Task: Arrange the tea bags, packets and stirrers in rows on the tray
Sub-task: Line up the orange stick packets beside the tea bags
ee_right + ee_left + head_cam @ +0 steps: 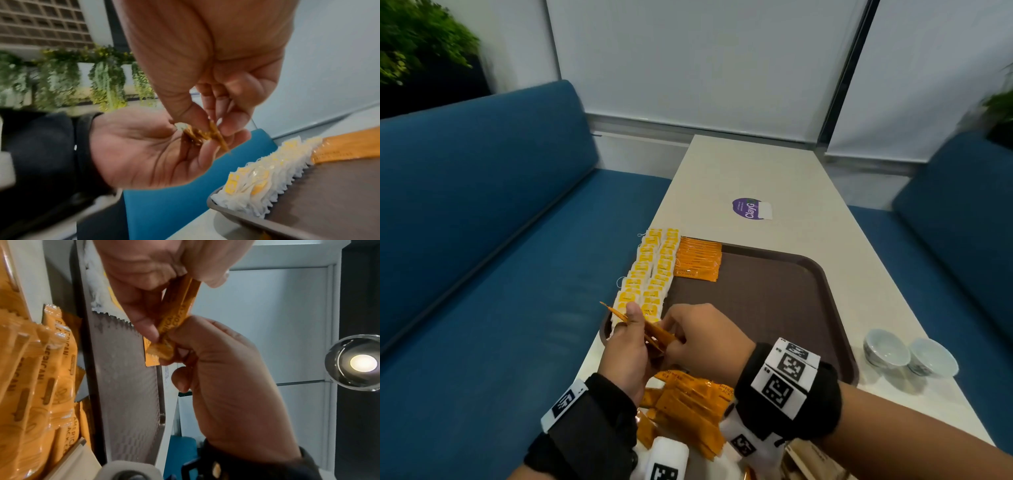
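The left hand [625, 353] is curled round a small bunch of orange coffee sachets [650, 330], thumb pressed on top, so that their ends stick out to the far left past the thumb. The right hand [705, 339] meets it from the right, its fingertips [148, 331] pinching the near end of the same bunch; the left wrist view shows the printed sachets [174, 318] clamped between fingers of both hands, and the right wrist view shows them [201, 136] lying across the left palm under the right thumb. Both hands hover over the near left corner of the brown tray [774, 308], which lies on a pale table [756, 171]. Along the tray's left edge run two rows of white and yellow tea bags [650, 274], overlapped like tiles from far to near, with some strings trailing to the left. Just right of their far end lies a short row of orange sachets [698, 260], also overlapped, touching the tea bags. Nearer than the tray, between the wrists, sits a loose heap of more orange sachets [688, 407]. Right of the tray stand two small white cups [909, 353], side by side. A purple sticker [748, 208] marks the table beyond the tray, and blue benches [482, 240] flank both sides.
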The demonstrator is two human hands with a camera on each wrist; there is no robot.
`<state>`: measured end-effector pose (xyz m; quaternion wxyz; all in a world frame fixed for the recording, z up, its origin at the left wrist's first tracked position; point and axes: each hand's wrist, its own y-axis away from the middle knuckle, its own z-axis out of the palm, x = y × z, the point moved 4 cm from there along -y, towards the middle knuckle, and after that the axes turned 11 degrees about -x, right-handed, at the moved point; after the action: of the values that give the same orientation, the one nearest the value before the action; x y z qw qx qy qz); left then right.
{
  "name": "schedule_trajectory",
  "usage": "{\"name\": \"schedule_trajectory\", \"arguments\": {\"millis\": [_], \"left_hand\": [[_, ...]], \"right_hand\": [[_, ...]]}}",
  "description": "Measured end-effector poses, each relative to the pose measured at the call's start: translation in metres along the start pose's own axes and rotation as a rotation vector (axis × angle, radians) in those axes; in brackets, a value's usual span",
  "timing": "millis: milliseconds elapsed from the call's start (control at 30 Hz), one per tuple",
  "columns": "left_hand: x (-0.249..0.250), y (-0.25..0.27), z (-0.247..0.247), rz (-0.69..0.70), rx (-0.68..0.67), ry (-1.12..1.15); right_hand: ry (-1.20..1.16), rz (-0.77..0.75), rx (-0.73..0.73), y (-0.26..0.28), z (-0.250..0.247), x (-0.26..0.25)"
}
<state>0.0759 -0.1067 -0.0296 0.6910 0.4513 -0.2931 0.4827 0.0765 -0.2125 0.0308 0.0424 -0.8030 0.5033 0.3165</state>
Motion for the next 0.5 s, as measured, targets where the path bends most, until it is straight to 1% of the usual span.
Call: {"name": "schedule_trajectory", "arguments": {"millis": [67,133,167,267,333,367,400,500], "left_hand": [[-0.002,-0.002,-0.003,-0.020,0.015,0.052],[-0.002,-0.002,-0.005,-0.015,0.008,0.051],[-0.001,-0.002,-0.005,-0.016,-0.019,0.026],[-0.001,-0.002,-0.005,-0.005,-0.089,-0.055],[-0.001,-0.002,-0.005,0.011,-0.099,-0.082],[0.000,-0.002,-0.005,0.023,-0.097,-0.094],[0.001,-0.002,-0.004,0.036,-0.093,-0.113],[0.005,-0.005,-0.005,0.060,-0.076,-0.182]], "right_hand": [[-0.118,0.042,-0.010,-0.001,-0.004,0.005],[-0.291,0.079,-0.015,-0.002,-0.008,0.013],[-0.425,0.081,-0.020,-0.002,-0.010,0.017],[-0.957,0.030,-0.079,0.000,-0.011,0.021],[-1.154,0.000,-0.109,0.000,-0.011,0.023],[-1.178,-0.004,-0.115,-0.002,-0.011,0.025],[-1.151,-0.002,-0.117,-0.003,-0.011,0.026],[-0.942,0.019,-0.108,-0.009,-0.012,0.036]]}}
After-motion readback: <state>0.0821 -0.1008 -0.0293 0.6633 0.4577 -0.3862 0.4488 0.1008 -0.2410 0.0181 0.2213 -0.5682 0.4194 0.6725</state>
